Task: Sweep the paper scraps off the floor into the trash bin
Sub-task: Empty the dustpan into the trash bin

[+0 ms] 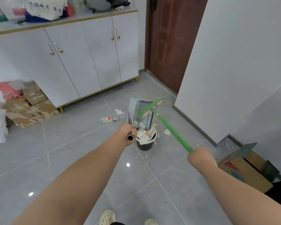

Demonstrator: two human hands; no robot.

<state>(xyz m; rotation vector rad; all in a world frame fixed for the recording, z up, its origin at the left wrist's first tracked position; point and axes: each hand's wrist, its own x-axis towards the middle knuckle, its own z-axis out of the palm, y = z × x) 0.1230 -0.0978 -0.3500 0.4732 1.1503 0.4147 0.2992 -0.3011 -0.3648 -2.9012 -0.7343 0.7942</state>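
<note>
Directly above the trash bin, a dark pail standing on the grey tiled floor, the dustpan is tipped steeply, its lower edge at the bin's rim. The left hand holds the dustpan by its metal tube handle, the grip curled tight round the tube just left of the bin. The right hand, to the right of the bin and nearer the person, has its grip wrapped round the end of the green broom. The fingers themselves are hidden behind the back of the hand. The broom's stick runs up over the bin's right side, and its green head lies against the face of the dustpan.

Crumpled paper scraps fill the bin to the brim. More scraps are on the floor: a white piece just right of the bin, a crumpled one beyond it to the left, and a small printed carton near that. Farther behind the bin stands a white cabinet, with flattened cardboard at its left foot and a brown door to its right.
</note>
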